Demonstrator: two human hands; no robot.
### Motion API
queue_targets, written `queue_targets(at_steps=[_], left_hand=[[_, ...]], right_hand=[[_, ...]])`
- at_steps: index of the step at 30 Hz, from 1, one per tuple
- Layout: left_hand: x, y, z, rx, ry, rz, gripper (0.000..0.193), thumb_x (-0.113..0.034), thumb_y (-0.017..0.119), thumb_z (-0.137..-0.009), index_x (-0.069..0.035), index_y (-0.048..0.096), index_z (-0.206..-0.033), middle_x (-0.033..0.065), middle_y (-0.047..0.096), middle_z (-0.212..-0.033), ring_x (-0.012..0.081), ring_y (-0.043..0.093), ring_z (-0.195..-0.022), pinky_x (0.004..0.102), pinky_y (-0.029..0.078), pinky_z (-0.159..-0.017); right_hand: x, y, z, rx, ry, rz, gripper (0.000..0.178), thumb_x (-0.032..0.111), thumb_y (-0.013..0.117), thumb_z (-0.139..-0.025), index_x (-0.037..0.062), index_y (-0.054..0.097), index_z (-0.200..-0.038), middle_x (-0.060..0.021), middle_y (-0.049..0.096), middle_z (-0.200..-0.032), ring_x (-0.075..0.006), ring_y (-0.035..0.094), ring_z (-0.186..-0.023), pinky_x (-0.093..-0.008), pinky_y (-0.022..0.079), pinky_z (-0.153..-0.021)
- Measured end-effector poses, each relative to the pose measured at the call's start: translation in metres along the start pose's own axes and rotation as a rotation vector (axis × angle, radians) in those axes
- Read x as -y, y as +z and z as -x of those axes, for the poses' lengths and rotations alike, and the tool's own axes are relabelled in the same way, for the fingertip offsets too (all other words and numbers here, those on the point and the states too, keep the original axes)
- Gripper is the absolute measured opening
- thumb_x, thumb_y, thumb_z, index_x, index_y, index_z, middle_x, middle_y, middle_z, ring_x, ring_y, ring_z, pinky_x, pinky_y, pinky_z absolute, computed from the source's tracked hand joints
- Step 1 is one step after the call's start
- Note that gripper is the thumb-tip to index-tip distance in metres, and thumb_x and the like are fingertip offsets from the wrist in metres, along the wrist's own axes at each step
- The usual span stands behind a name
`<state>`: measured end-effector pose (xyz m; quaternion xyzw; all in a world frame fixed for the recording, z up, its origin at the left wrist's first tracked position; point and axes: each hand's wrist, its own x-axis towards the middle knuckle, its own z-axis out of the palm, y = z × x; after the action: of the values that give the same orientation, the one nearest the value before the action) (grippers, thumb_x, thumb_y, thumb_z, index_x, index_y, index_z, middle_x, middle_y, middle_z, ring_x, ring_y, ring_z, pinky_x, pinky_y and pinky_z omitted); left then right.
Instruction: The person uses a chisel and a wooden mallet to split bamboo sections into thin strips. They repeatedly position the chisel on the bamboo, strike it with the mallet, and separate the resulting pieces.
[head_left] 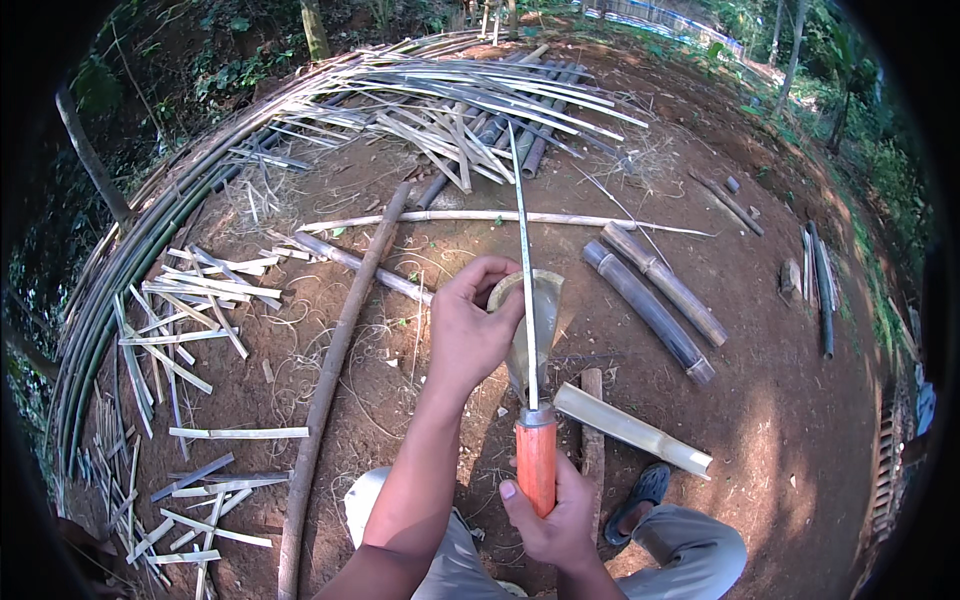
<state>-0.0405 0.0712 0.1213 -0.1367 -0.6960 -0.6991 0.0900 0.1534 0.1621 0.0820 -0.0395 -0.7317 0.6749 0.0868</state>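
Note:
My right hand [562, 518] is wrapped round the orange-red handle of a machete [536, 455]. Its long narrow blade points away from me, edge-on to the view. My left hand [468, 335] grips the upper rim of a split bamboo piece [547, 305], which stands on end with its hollow side partly showing. The blade crosses in front of this piece; whether the two touch, I cannot tell. To the right of the handle, a pale half-round bamboo length [635, 430] rests across a short wooden billet [592, 465].
Cut bamboo strips [205, 300] lie scattered at left. A long pole [345, 370] runs beside my left arm. Two dark bamboo sections [650, 310] lie at right. Farther off is a pile of split bamboo [450, 100]. My sandalled foot [640, 500] is near the billet.

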Motion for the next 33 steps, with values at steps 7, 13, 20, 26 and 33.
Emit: queue_targets(at_steps=[7,13,20,26,33], left_hand=[[-0.004,-0.001,0.001,-0.004,-0.021,-0.025,0.014,-0.002,0.070,-0.088,0.002,0.068,-0.101,0.0103,0.075,-0.094,0.0109,0.069,-0.088,0.0259,0.054,-0.082],[-0.001,-0.002,0.002,0.001,0.024,0.048,0.017,-0.006,0.071,-0.090,0.003,0.065,-0.102,0.0103,0.073,-0.095,0.0119,0.068,-0.089,0.0256,0.053,-0.082],[-0.063,-0.007,0.043,-0.140,-0.004,-0.339,0.032,-0.025,0.075,-0.092,0.002,0.061,-0.102,0.0087,0.064,-0.080,0.0150,0.064,-0.073,0.0280,0.053,-0.069],[-0.073,-0.009,0.125,0.069,-0.094,-0.366,0.037,-0.030,0.074,-0.094,0.001,0.060,-0.109,0.0087,0.064,-0.080,0.0123,0.061,-0.069,0.0294,0.048,-0.059],[-0.067,-0.006,0.158,0.213,-0.258,-0.418,0.030,-0.025,0.065,-0.098,0.002,0.059,-0.112,0.0117,0.066,-0.087,0.0180,0.063,-0.075,0.0348,0.049,-0.066]], right_hand=[[-0.005,0.001,0.000,0.001,0.019,-0.022,0.032,0.016,0.076,-0.087,-0.0020,0.062,-0.109,-0.0077,0.063,-0.072,-0.0115,0.060,-0.063,-0.0301,0.050,-0.061],[-0.004,-0.002,0.001,0.034,0.078,-0.042,0.030,0.017,0.074,-0.090,-0.0022,0.060,-0.108,-0.0075,0.062,-0.074,-0.0105,0.057,-0.066,-0.0303,0.049,-0.063],[0.003,0.003,-0.004,-0.008,0.100,-0.176,0.029,0.018,0.073,-0.092,-0.0028,0.059,-0.107,-0.0076,0.065,-0.081,-0.0103,0.058,-0.073,-0.0310,0.050,-0.067],[0.001,0.020,-0.013,-0.063,-0.087,-0.204,0.028,0.017,0.073,-0.091,-0.0012,0.060,-0.107,-0.0141,0.067,-0.081,-0.0179,0.067,-0.073,-0.0347,0.052,-0.066],[0.003,0.010,0.008,-0.034,-0.110,-0.055,0.031,0.015,0.075,-0.087,-0.0001,0.058,-0.108,-0.0188,0.066,-0.086,-0.0301,0.070,-0.076,-0.0408,0.052,-0.065]])
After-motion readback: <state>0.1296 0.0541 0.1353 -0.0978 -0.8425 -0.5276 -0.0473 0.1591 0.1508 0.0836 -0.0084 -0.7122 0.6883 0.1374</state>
